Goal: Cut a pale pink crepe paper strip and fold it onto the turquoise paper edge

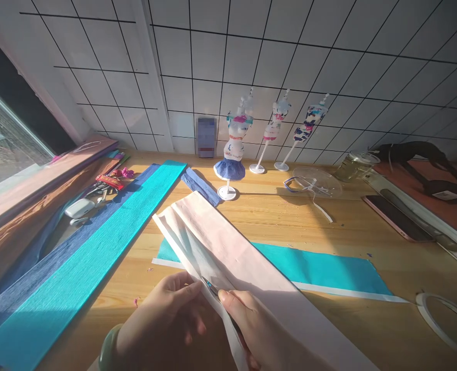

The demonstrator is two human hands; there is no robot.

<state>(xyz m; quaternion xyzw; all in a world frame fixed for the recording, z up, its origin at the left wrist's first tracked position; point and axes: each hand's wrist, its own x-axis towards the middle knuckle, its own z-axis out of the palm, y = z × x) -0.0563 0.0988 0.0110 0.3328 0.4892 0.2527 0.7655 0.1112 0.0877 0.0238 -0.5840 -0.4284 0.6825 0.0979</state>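
Surface (251, 216) of pale wood beneath everything. Across it, at a slant, a long pink sheet (228, 232), overlapping a turquoise strip (328, 265). At the sheet's left edge, left hand (174, 304), fingers pinching that edge. Just beside, right hand (247, 314), fingers closed around a small tool (208, 283), metal tip against the edge near the left fingertips.

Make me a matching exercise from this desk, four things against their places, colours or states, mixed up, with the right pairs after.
1. Small case
2. Phone
3. Bangle
4. Right hand

A. Pale green
B. Beside the keys
C. Gripping a pointed tool
D. Lying flat, screen dark

Right pairs: 1-B, 2-D, 3-A, 4-C
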